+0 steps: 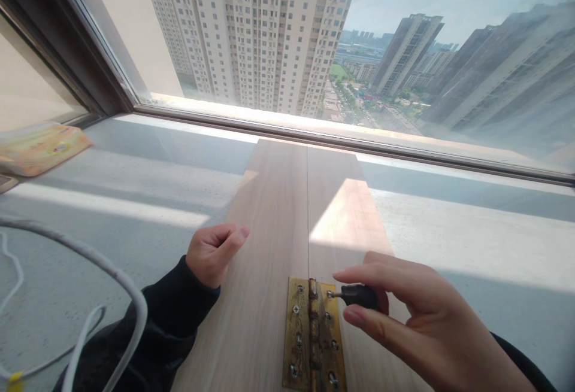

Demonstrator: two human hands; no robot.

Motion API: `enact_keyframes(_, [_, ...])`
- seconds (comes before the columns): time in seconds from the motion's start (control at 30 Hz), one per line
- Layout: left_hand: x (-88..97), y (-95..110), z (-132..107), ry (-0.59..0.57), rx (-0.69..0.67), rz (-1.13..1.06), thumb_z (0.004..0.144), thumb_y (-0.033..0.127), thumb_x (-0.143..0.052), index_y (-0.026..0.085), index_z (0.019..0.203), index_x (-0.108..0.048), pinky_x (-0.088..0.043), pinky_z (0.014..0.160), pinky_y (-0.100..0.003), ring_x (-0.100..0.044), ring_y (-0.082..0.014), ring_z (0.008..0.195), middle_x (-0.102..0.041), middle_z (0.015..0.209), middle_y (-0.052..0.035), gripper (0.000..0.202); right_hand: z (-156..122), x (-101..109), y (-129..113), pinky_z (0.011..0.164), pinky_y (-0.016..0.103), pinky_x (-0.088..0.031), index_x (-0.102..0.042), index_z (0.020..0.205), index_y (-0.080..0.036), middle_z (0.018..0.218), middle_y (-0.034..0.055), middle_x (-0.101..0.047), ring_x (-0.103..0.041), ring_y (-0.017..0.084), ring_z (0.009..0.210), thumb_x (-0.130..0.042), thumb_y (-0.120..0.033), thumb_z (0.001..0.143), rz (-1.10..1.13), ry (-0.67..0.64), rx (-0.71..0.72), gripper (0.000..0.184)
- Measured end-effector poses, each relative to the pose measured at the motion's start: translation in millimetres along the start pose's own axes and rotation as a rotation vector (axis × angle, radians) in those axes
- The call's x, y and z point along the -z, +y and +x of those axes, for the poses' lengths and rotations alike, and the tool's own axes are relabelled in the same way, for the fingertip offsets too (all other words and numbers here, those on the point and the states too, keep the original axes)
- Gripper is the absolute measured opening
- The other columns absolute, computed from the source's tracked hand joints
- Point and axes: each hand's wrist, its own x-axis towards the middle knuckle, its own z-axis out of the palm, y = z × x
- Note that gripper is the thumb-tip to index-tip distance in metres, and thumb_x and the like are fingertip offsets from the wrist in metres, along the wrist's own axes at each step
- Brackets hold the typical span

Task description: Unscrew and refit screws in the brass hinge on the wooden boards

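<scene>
A stubby black screwdriver (360, 297) is in my right hand (420, 305), its handle against curled fingers. My thumb and index finger stand apart on either side of it. The tip touches a screw (330, 294) at the top right of a worn brass hinge (314, 326). This hinge lies opened flat across the seam of two pale wooden boards (278, 212), with several screws in its holes. On the left board's edge my left hand (213, 254) is closed in a fist, thumb over the index finger. The inside of the fist is hidden.
The boards lie on a pale speckled sill (449, 242) reaching a large window with a dark frame (278, 131). A thick white cable (108, 269) loops over my left sleeve. A yellow-orange soft pack (45, 148) lies in the far left corner.
</scene>
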Motion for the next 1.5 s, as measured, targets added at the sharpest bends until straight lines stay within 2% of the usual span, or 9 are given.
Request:
enact_keyframes(0.1, [0.2,-0.7,0.3,-0.003,0.002,-0.016,0.078,0.035,-0.052,0.019,0.043,-0.026,-0.016,0.044,-0.027,-0.023,-0.006,0.039,-0.022,0.041,0.0062,0.047,1.9,-3.2,0.2,0.048,0.024,-0.044,-0.064,0.079,-0.021,0.058,-0.0021,-0.053,-0.051,0.011,0.052,-0.061,-0.035,0.078,-0.036,0.034,-0.091,0.014])
enact_keyframes(0.33, [0.5,-2.5,0.4,-0.007,-0.002,-0.017,0.079,0.035,-0.052,0.019,0.044,-0.026,-0.016,0.044,-0.026,-0.023,-0.0059,0.039,-0.022,0.041,0.0063,0.046,0.5,-6.0,3.7,0.053,0.025,-0.045,-0.061,0.092,-0.022,0.066,-0.0019,-0.054,-0.051,0.009,0.054,-0.062,-0.028,0.079,0.044,0.065,0.02,0.015])
enact_keyframes(0.47, [0.7,-3.2,0.3,-0.014,-0.006,-0.014,0.079,0.034,-0.052,0.019,0.044,-0.026,-0.016,0.044,-0.026,-0.022,-0.0057,0.039,-0.022,0.041,0.0063,0.046,-2.6,-8.7,5.6,0.046,0.024,-0.041,-0.057,0.084,-0.021,0.056,-0.0048,-0.047,-0.045,0.009,0.048,-0.064,-0.036,0.076,0.036,0.083,-0.117,0.018])
enact_keyframes(0.63, [0.4,-3.6,0.2,-0.011,0.001,-0.023,0.079,0.034,-0.052,0.019,0.044,-0.026,-0.016,0.044,-0.027,-0.022,-0.0056,0.04,-0.022,0.042,0.0064,0.046,-0.3,-3.3,12.9,0.047,0.023,-0.042,-0.06,0.077,-0.018,0.063,-0.0002,-0.056,-0.048,0.009,0.052,-0.065,-0.036,0.075,0.161,-0.092,-0.111,0.019])
enact_keyframes(0.83, [0.7,-5.1,0.6,-0.005,-0.011,-0.016,0.079,0.035,-0.053,0.018,0.044,-0.026,-0.016,0.044,-0.027,-0.023,-0.0057,0.04,-0.022,0.042,0.0064,0.047,6.2,2.4,24.0,0.049,0.021,-0.042,-0.067,0.081,-0.017,0.069,0.0016,-0.064,-0.049,0.008,0.053,-0.071,-0.027,0.071,0.352,-0.122,0.001,0.015])
enact_keyframes(0.97, [0.7,-4.6,0.2,-0.006,-0.013,-0.023,0.079,0.034,-0.053,0.019,0.044,-0.025,-0.015,0.045,-0.028,-0.022,-0.0057,0.04,-0.022,0.042,0.0065,0.047,7.1,-9.5,24.4,0.048,0.02,-0.039,-0.07,0.095,-0.019,0.081,0.0056,-0.07,-0.055,0.009,0.058,-0.07,-0.028,0.072,0.548,-0.318,0.075,0.025])
enact_keyframes(1.07, [0.3,-2.7,-0.3,-0.006,-0.006,-0.039,0.079,0.033,-0.052,0.019,0.044,-0.025,-0.015,0.045,-0.028,-0.022,-0.0057,0.04,-0.021,0.042,0.0065,0.046,6.9,-23.6,23.1,0.049,0.022,-0.041,-0.066,0.1,-0.017,0.073,0.0055,-0.068,-0.055,0.01,0.055,-0.064,-0.036,0.077,0.601,-0.393,0.04,0.03])
enact_keyframes(1.2, [-0.2,1.2,-0.7,-0.004,-0.002,-0.027,0.078,0.032,-0.052,0.019,0.044,-0.025,-0.016,0.045,-0.028,-0.022,-0.0058,0.04,-0.021,0.042,0.0065,0.045,6.2,-29.1,28.2,0.047,0.022,-0.042,-0.059,0.097,-0.016,0.064,0.003,-0.061,-0.052,0.01,0.052,-0.048,-0.036,0.087,0.455,-0.225,-0.09,0.026])
enact_keyframes(1.5, [-0.2,2.3,-0.4,-0.006,-0.006,-0.007,0.078,0.033,-0.052,0.019,0.044,-0.026,-0.016,0.045,-0.028,-0.022,-0.0062,0.04,-0.021,0.042,0.0065,0.045,2.7,-6.4,26.3,0.059,0.027,-0.052,-0.057,0.096,-0.024,0.081,0.0028,-0.067,-0.064,0.015,0.071,-0.059,-0.027,0.082,0.394,0.243,-0.059,0.015])
